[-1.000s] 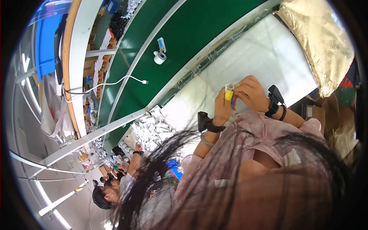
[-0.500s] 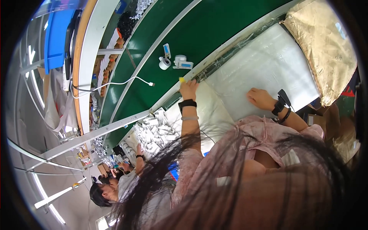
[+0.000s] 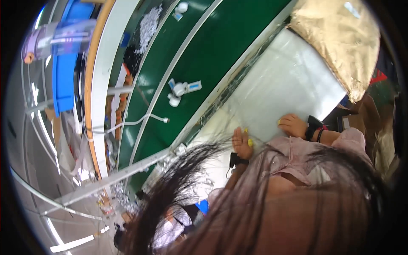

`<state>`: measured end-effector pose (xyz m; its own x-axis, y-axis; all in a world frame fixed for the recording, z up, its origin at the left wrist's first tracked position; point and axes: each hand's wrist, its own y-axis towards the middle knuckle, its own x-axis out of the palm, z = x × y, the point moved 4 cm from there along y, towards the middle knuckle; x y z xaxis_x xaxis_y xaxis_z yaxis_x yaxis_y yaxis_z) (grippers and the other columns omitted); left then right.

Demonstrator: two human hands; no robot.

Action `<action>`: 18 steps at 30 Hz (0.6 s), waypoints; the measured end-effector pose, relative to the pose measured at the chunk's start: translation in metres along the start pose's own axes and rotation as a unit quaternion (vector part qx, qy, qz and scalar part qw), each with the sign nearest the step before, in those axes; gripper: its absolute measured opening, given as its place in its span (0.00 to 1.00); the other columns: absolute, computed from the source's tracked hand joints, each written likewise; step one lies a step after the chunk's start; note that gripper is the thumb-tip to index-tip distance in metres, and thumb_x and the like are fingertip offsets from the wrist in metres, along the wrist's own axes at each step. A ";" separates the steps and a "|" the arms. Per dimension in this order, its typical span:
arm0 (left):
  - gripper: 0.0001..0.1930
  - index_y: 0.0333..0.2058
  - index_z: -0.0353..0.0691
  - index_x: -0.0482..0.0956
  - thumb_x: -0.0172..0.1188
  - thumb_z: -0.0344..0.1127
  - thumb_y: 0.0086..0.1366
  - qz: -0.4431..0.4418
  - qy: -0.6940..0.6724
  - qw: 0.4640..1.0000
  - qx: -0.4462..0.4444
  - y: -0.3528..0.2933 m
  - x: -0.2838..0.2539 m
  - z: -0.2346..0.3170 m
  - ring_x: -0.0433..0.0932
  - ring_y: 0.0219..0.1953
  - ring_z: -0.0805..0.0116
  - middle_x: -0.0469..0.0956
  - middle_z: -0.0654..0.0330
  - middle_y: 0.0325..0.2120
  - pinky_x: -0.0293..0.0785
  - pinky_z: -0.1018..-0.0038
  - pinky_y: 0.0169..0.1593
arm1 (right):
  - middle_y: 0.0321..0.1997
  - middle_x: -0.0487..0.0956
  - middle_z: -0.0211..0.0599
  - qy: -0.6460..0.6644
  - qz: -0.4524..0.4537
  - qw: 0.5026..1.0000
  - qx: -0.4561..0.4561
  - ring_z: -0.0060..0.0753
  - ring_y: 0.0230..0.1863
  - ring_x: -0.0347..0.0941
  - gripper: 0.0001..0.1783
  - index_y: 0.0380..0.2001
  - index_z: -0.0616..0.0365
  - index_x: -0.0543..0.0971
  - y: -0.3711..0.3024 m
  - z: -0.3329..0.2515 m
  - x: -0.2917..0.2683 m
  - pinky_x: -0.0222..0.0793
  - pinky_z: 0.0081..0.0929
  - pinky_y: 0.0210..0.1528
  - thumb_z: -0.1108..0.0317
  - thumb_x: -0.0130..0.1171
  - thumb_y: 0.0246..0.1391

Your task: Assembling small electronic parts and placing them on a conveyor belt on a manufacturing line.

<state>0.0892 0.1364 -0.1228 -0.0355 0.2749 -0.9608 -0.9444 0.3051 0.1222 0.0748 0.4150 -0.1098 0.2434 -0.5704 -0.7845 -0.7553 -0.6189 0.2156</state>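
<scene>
My left hand (image 3: 242, 145) is held over the pale worktop (image 3: 272, 93), fingers stretched out and apart, with nothing in it. Yellow covers show on some of its fingertips. My right hand (image 3: 293, 125) rests near the worktop's front edge, its fingers loosely bent and nothing visible in them; a yellow cover shows on one fingertip. Both wrists wear black bands. Beyond the worktop, a cluster of small white round parts with blue-marked tabs (image 3: 180, 89) lies on the green conveyor belt (image 3: 229, 46), apart from both hands.
A white cable (image 3: 146, 116) hangs over the belt. A metal rail (image 3: 123, 173) crosses at the left. Brown wrapping (image 3: 340, 42) covers the worktop's far right end. Another white part (image 3: 182, 7) lies farther up the belt. A blue bin (image 3: 64, 85) stands at the left. Hair hides part of the lower view.
My left hand has drawn back from the belt edge toward me, nearer my right hand. The view has shifted, and the white parts on the belt lie in a different arrangement.
</scene>
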 end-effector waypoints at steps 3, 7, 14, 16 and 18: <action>0.23 0.54 0.38 0.71 0.46 0.41 0.63 0.029 -0.012 0.999 0.024 -0.004 0.000 0.002 0.63 0.57 0.38 0.63 0.41 0.57 0.59 0.49 0.58 | 0.51 0.73 0.35 0.001 -0.004 1.000 -0.012 0.39 0.57 0.65 0.16 0.41 0.54 0.75 -0.006 0.002 0.016 0.58 0.38 0.56 0.68 0.56 0.45; 0.24 0.53 0.37 0.72 0.47 0.43 0.61 0.072 -0.027 0.995 0.066 -0.003 -0.001 0.003 0.67 0.53 0.35 0.66 0.39 0.54 0.63 0.49 0.55 | 0.49 0.75 0.33 -0.018 0.005 1.000 -0.006 0.37 0.54 0.67 0.16 0.42 0.52 0.76 -0.012 -0.002 0.020 0.60 0.37 0.55 0.68 0.57 0.47; 0.23 0.52 0.37 0.73 0.51 0.39 0.58 0.101 -0.044 0.989 0.096 -0.002 0.004 -0.004 0.67 0.54 0.37 0.67 0.39 0.54 0.63 0.50 0.55 | 0.49 0.74 0.33 -0.076 0.018 0.997 0.007 0.37 0.55 0.66 0.14 0.41 0.52 0.75 -0.007 -0.011 0.014 0.59 0.36 0.57 0.68 0.56 0.47; 0.22 0.51 0.37 0.73 0.51 0.37 0.57 0.095 -0.028 0.991 0.090 -0.004 0.007 -0.008 0.67 0.54 0.38 0.67 0.38 0.54 0.62 0.50 0.56 | 0.48 0.74 0.32 -0.091 0.033 0.995 -0.003 0.36 0.54 0.66 0.14 0.40 0.51 0.76 -0.008 -0.012 0.019 0.60 0.35 0.55 0.67 0.56 0.47; 0.23 0.52 0.36 0.72 0.52 0.37 0.57 0.087 -0.026 0.991 0.102 -0.010 0.016 -0.019 0.67 0.55 0.39 0.67 0.39 0.54 0.62 0.50 0.57 | 0.48 0.74 0.33 -0.110 0.054 0.992 0.017 0.36 0.53 0.67 0.14 0.40 0.50 0.76 -0.007 -0.015 0.021 0.61 0.35 0.55 0.68 0.56 0.47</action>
<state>0.0922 0.1204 -0.1443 -0.1696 0.3835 -0.9078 -0.8394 0.4266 0.3370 0.0946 0.3992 -0.1195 0.0242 -0.4978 -0.8670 -0.7902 -0.5407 0.2884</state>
